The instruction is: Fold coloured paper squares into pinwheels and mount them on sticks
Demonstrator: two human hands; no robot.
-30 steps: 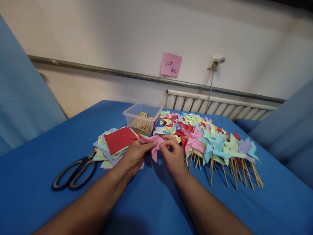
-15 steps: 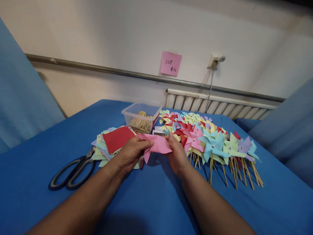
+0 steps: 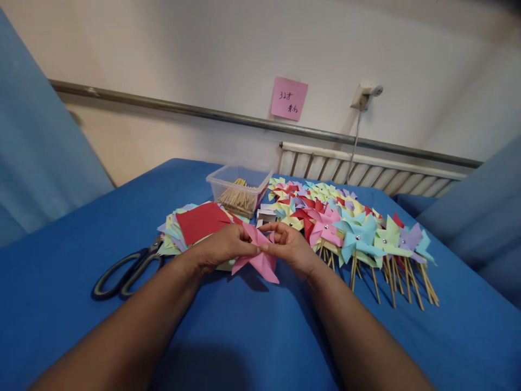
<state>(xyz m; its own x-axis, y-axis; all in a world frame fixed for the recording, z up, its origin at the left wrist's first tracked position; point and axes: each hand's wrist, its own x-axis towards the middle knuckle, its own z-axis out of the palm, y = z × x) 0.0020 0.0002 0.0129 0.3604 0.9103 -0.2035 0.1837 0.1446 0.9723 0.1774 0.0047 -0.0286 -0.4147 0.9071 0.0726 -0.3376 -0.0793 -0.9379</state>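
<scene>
A pink paper pinwheel [image 3: 260,262], with no stick visible on it, is held between both my hands above the cloth. My left hand [image 3: 228,247] pinches it from the left, thumb near the centre. From the right, my right hand [image 3: 290,247] grips it, thumb and fingers meeting close to the middle. Its pointed blades stick out below and above the fingers. Just behind my left hand lies a stack of coloured paper sheets, with a red sheet [image 3: 199,221] on top. Behind my right hand is a small white open box [image 3: 266,216].
Scissors [image 3: 130,270] with dark handles lie at the left. A clear plastic bin [image 3: 260,191] of wooden sticks [image 3: 236,196] stands behind the paper. Many finished pinwheels on sticks [image 3: 358,237] spread over the right side of the blue cloth [image 3: 252,342]. A radiator [image 3: 366,171] lines the wall.
The pink paper has turned from a folded, flattened shape into a pinwheel with blades spread. My hands have come closer together at its centre. The view has shifted slightly.
</scene>
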